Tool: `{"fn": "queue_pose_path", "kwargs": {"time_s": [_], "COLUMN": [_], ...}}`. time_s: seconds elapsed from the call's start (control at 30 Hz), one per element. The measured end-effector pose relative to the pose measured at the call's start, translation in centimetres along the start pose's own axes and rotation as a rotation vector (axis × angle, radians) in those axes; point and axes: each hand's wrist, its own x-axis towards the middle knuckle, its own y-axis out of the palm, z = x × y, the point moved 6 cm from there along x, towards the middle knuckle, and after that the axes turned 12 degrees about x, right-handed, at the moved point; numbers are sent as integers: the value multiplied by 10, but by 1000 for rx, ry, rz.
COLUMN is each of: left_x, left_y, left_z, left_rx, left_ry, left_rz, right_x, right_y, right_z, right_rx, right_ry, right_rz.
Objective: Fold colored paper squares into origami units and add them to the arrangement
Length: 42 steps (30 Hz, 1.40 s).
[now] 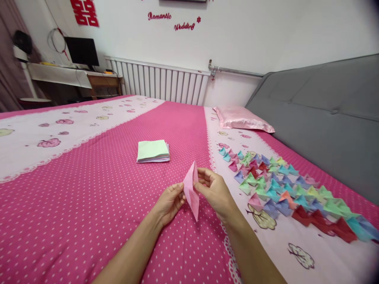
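Forearms flank open bedspread, left hand and right hand pinching pink paper's edges.

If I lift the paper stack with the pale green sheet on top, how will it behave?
The paper stack would probably slide apart, since its edges sit unevenly and no binding shows. It seems unlikely to roll or tip, lying low and flat on the bedspread.

Pink folded paper, upright, both ends pointed
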Motion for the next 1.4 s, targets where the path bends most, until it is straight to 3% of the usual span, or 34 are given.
{"fn": "queue_pose_path", "kwargs": {"time_s": [0.33,0.7,0.87,1.1,1.4], "left_x": [-1,-2,-12,-13,-4], "left_y": [0,-19,-3,6,-13], "left_z": [-1,-11,-19,-17,-8], "left_rx": [24,281,353,416,136], "left_ry": [25,266,284,296,254], "left_rz": [-1,-394,-299,-223,-280], "right_x": [-2,3,1,2,9], "right_y": [11,9,3,1,9], "right_z": [-16,-35,-38,-40,-43], "right_rx": [-283,-270,-298,-335,-351], "right_ry": [-44,-164,-217,-261,-298], "right_rz": [28,-147,-247,-214,15]}}
